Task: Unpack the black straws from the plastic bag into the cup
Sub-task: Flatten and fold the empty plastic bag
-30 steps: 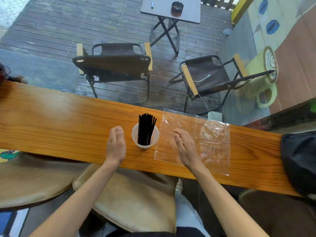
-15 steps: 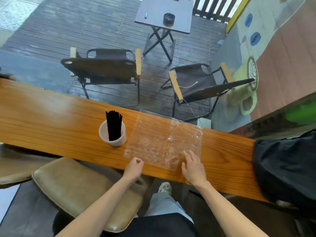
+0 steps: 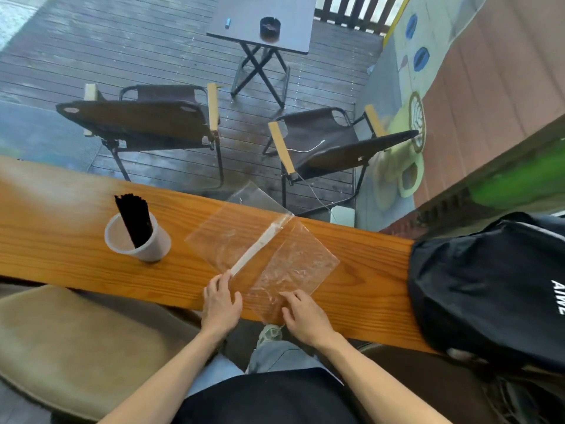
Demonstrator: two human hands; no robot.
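Observation:
A bundle of black straws (image 3: pixel 134 220) stands tilted in a translucent white cup (image 3: pixel 149 247) on the wooden counter (image 3: pixel 61 240), left of centre. To its right the clear plastic bag (image 3: pixel 263 255) lies flat and turned diagonally, with a whitish seal strip running across its middle and nothing visible inside. My left hand (image 3: pixel 221 304) pinches the near end of that strip at the bag's edge. My right hand (image 3: pixel 305 315) has its fingertips pressed on the bag's near corner.
A black backpack (image 3: pixel 492 286) rests on the counter's right end. Tan cushioned stools (image 3: pixel 76 341) sit under the near edge. Beyond the counter, on the deck below, are two folding chairs (image 3: pixel 146 117) and a small table (image 3: pixel 263 22).
Both hands left the cup and went right to the bag. The bag has been turned diagonally and its strip lifted at the near edge. The view shifted rightward.

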